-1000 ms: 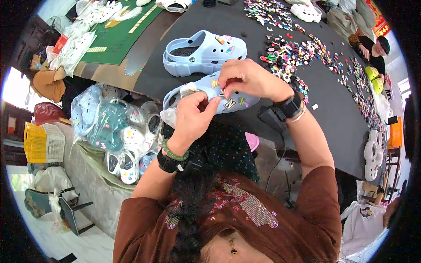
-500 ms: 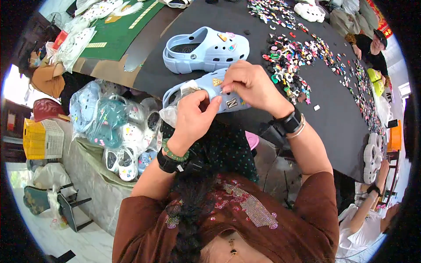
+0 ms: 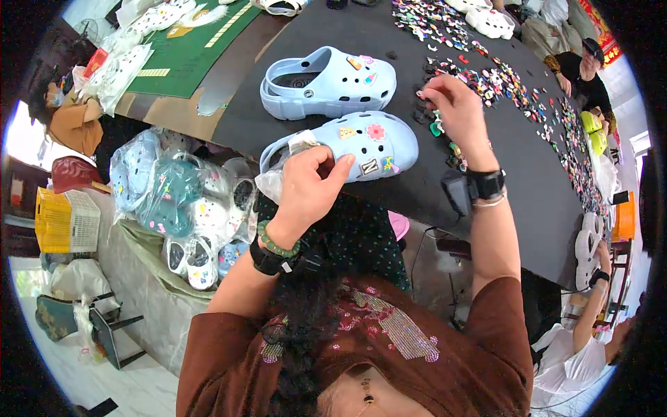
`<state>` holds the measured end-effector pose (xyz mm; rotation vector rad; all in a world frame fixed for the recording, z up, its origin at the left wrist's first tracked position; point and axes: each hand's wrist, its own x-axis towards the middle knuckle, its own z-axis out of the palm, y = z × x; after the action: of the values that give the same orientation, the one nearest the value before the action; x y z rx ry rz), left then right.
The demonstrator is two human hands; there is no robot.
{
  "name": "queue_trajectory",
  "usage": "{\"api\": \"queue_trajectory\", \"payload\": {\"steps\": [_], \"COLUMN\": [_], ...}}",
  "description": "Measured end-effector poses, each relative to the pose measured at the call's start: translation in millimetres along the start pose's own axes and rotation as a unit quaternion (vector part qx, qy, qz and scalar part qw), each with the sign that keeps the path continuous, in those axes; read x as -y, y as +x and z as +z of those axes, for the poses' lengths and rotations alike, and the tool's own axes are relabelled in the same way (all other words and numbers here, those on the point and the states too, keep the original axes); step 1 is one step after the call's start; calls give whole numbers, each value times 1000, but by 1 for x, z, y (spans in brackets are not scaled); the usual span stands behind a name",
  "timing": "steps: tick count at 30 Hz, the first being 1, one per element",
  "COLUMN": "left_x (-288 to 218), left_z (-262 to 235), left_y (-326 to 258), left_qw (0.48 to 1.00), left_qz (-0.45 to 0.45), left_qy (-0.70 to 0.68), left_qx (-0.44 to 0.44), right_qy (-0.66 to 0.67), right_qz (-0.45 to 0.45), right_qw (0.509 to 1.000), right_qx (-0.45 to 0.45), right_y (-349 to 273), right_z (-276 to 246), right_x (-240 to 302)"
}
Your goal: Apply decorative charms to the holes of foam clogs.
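A light blue clog [image 3: 399, 142] lies on the dark table with several charms on its upper: a pizza slice, a pink flower, a letter and a colourful one. My left hand [image 3: 309, 181] grips its near side, thumb and fingers closed, beside crumpled clear wrap [image 3: 272, 186] at its heel. Behind it stands a matching blue clog [image 3: 278, 104], bearing charms too. My right hand [image 3: 455, 115] is at the left edge of the loose charm pile [image 3: 497, 87], its thumb and fingertips pinching a small pinkish charm [image 3: 421, 94], partly hidden.
Bagged clogs [image 3: 174, 194] are heaped to the left of the table. A green mat [image 3: 187, 55] lies at the back left. White clogs [image 3: 490, 23] sit at the far edge, another white clog [image 3: 588, 254] at the right. Several co-workers sit around the table.
My right hand has left the near clog and moved right to the charm pile. The clog's front and pink flower charm now show. My left hand keeps its grip.
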<state>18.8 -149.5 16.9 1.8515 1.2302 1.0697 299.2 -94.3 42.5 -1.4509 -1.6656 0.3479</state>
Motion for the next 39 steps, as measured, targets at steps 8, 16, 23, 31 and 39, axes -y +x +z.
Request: {"api": "queue_trajectory", "payload": {"steps": [8, 16, 23, 31, 39], "left_x": [-1, 1, -4, 1, -1], "left_z": [1, 1, 2, 3, 7], "left_y": [5, 6, 6, 5, 17], "left_qw": [1000, 1000, 1000, 1000, 1000], "left_qz": [0, -20, -18, -3, 13], "left_qy": [-13, -10, 2, 2, 18], "left_qx": [5, 9, 4, -6, -5], "right_qy": [-187, -128, -118, -91, 4], "right_qz": [-47, -260, -248, -263, -119], "right_qw": [981, 939, 952, 954, 993], "right_qx": [23, 183, 134, 108, 20], "right_y": [-27, -61, -64, -60, -66], "right_z": [-40, -3, 11, 20, 37], "right_x": [-19, 68, 58, 59, 43]}}
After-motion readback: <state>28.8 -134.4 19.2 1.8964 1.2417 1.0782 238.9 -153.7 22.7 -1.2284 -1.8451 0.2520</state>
